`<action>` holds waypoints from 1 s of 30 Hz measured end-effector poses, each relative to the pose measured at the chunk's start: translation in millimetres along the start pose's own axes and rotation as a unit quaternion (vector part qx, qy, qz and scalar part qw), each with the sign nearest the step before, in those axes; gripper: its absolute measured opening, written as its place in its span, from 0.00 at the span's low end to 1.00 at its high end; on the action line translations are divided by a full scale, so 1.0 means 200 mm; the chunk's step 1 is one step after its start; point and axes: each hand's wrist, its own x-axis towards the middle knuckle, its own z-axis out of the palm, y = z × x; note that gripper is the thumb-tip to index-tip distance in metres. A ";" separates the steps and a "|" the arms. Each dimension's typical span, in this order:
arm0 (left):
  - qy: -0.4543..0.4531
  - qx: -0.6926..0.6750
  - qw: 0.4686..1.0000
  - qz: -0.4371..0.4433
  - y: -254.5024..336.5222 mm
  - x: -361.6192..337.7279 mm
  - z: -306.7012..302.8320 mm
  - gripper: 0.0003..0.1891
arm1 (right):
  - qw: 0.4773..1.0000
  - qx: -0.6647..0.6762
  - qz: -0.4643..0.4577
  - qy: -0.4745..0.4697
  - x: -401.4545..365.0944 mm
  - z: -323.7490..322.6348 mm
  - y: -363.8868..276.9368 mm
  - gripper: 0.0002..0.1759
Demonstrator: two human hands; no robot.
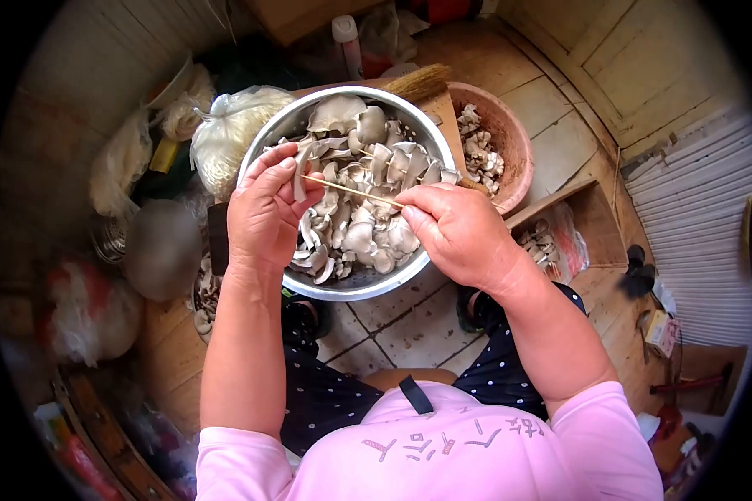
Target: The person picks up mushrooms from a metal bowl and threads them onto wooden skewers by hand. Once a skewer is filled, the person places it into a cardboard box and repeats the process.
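A wide metal basin (267, 138) full of grey oyster mushrooms (368, 225) stands in front of me. Over its left side, my left hand (267, 200) pinches a strip of oyster mushroom (302, 174) between thumb and fingers. My right hand (459, 230) is closed around one end of a thin wooden skewer (355, 191) above the basin's right side. The skewer slants up to the left, its far tip right at the mushroom piece in my left hand.
To the right, a reddish tub (522, 159) holds mushroom scraps, and a wooden box (597, 217) contains more mushroom pieces. A stuffed plastic bag (234, 138) sits left of the basin. Behind it are a straw broom (418, 82) and a spray can (348, 46).
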 end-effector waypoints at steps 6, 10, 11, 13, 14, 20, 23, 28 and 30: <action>0.031 -0.025 0.999 0.017 0.01 -0.01 0.01 0.16 | 1.000 -0.021 -0.005 0.023 0.01 0.01 -0.02 0.10; 0.033 -0.028 0.999 0.018 0.00 -0.01 0.00 0.18 | 1.000 -0.025 0.005 0.019 0.01 -0.01 -0.03 0.10; 0.032 -0.028 0.999 0.018 0.01 -0.02 0.01 0.18 | 0.999 -0.028 0.007 0.014 0.01 -0.01 -0.03 0.10; 0.036 0.017 0.999 0.028 0.01 -0.03 0.03 0.19 | 0.999 -0.028 -0.005 0.019 0.01 0.00 -0.01 0.10; 0.036 0.017 0.999 0.027 0.00 -0.03 0.03 0.19 | 0.999 -0.027 -0.017 0.025 0.01 0.01 -0.01 0.10; 0.010 0.084 0.996 0.014 -0.02 -0.02 0.02 0.17 | 0.999 -0.022 -0.008 0.030 0.00 0.01 -0.02 0.09; 0.012 0.043 0.998 -0.033 -0.03 -0.03 0.03 0.16 | 0.999 -0.018 -0.018 0.033 0.00 0.01 0.00 0.10; -0.019 0.053 0.996 -0.066 -0.08 -0.06 0.09 0.10 | 0.998 -0.014 -0.005 0.055 0.01 0.04 -0.02 0.09; -0.013 0.064 0.994 -0.086 -0.10 -0.09 0.14 0.10 | 1.000 0.002 -0.008 0.028 0.02 0.03 -0.03 0.10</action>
